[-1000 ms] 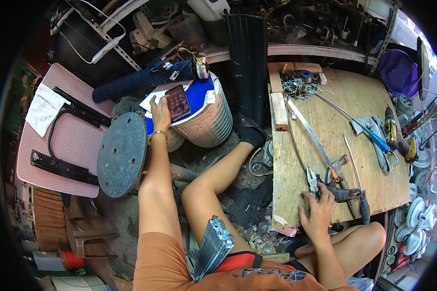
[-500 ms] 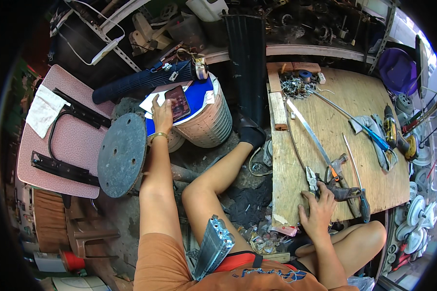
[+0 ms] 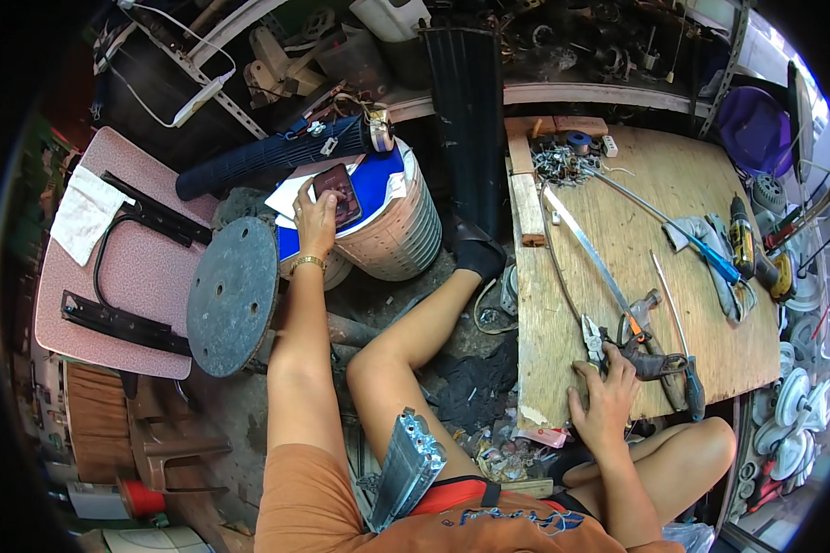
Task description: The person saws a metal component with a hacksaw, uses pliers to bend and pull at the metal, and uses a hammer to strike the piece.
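Note:
My left hand [image 3: 314, 221], with a metal wristband, reaches onto a phone [image 3: 337, 189], its fingers apart on the screen. The phone lies on blue and white sheets [image 3: 380, 170] atop a perforated metal drum [image 3: 406, 241]. On the plywood board [image 3: 655, 189], my right hand [image 3: 604, 405] rests with fingers spread by pliers [image 3: 592, 338]. Around them are a hammer [image 3: 653, 302], a long metal strip [image 3: 590, 253], screwdrivers [image 3: 694, 394], a glove [image 3: 733, 304] and a drill [image 3: 742, 241]. A silver metal block [image 3: 406, 465] rests on my lap.
At left are a round steel stool [image 3: 232, 297], a pink board [image 3: 101, 304] with black brackets and a dark fan cylinder [image 3: 249, 163]. A shelf of parts [image 3: 590, 55] runs behind. A purple basin [image 3: 756, 129] and white discs [image 3: 788, 405] sit at right.
My left hand's fingers have shifted slightly over the phone screen, now covering more of it. My right hand stays in the same spot on the board.

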Available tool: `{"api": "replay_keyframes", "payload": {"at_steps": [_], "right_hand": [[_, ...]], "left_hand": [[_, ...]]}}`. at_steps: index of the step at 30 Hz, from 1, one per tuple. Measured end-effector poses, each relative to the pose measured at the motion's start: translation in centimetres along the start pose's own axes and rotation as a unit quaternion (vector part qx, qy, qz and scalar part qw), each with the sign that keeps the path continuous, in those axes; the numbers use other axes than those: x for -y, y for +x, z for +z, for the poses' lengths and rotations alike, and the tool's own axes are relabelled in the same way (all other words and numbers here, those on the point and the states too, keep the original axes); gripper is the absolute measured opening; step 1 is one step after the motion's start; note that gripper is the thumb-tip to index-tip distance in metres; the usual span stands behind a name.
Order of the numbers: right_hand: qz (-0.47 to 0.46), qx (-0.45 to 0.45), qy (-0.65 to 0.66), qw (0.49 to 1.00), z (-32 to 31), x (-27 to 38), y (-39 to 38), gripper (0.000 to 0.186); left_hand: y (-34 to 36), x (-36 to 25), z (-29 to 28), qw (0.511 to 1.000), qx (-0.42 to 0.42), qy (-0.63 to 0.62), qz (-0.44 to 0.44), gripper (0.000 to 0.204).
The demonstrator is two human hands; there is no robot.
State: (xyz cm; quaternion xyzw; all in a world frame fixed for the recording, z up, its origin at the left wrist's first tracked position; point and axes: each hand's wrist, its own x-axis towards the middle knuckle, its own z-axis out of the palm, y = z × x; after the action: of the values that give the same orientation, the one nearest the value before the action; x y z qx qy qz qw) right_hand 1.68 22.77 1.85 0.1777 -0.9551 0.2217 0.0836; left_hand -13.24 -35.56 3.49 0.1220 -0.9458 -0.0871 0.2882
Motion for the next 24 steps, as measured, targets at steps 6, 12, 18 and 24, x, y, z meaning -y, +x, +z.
{"api": "replay_keyframes", "payload": {"at_steps": [6, 12, 18, 24], "right_hand": [[0.002, -0.001, -0.001, 1.000, 0.0, 0.0, 0.0, 0.045], [0.002, 0.001, 0.003, 1.000, 0.0, 0.0, 0.0, 0.045], [0.003, -0.001, -0.003, 1.000, 0.0, -0.2, 0.0, 0.045], [0.005, 0.002, -0.002, 1.000, 0.2, -0.2, -0.1, 0.044]], "left_hand": [[0.9, 0.1, 0.6, 0.997, 0.003, 0.004, -0.081, 0.045], [0.6, 0.3, 0.5, 0.995, -0.054, 0.002, -0.078, 0.045], [-1.3, -0.2, 0.0, 0.999, -0.044, -0.008, -0.015, 0.043], [-1.5, 0.0, 0.3, 0.999, -0.039, -0.022, -0.015, 0.045]]}}
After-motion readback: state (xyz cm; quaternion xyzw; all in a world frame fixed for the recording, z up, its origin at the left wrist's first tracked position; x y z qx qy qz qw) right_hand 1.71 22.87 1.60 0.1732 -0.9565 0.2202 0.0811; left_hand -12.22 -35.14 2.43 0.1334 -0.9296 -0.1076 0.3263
